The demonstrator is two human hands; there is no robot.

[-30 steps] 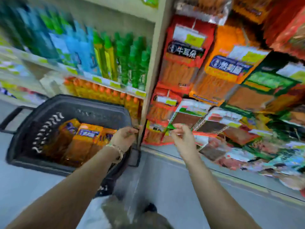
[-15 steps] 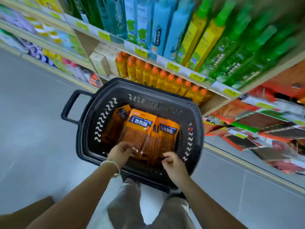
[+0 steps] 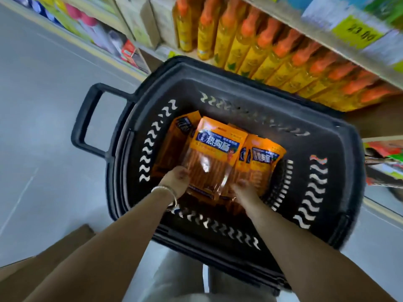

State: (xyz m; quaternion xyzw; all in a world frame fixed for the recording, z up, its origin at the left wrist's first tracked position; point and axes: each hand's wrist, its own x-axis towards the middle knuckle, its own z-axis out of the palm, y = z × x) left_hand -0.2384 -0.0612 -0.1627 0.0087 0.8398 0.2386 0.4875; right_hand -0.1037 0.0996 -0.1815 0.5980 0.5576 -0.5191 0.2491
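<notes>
A black plastic shopping basket [image 3: 327, 214] stands on the floor below me. Inside lie several orange sausage packs with blue labels. The top pack [image 3: 212, 158] lies in the middle. My left hand [image 3: 175, 182], with a bracelet at the wrist, grips that pack's near left corner. My right hand [image 3: 245, 190] holds its near right edge, fingers tucked among the packs. Another orange pack [image 3: 263, 160] lies to the right and one [image 3: 176, 136] to the left.
A shelf of yellow bottles with orange caps [image 3: 272, 59] runs behind the basket, with a yellow price tag [image 3: 359, 33] above. The basket's handle [image 3: 87, 118] sticks out left over grey floor [image 3: 43, 105]. Hanging snack packs [image 3: 383, 162] are at right. My legs [image 3: 185, 280] are below.
My view swung from the hanging snack rack down to the basket. Both hands came down into the basket and now hold the top orange pack there.
</notes>
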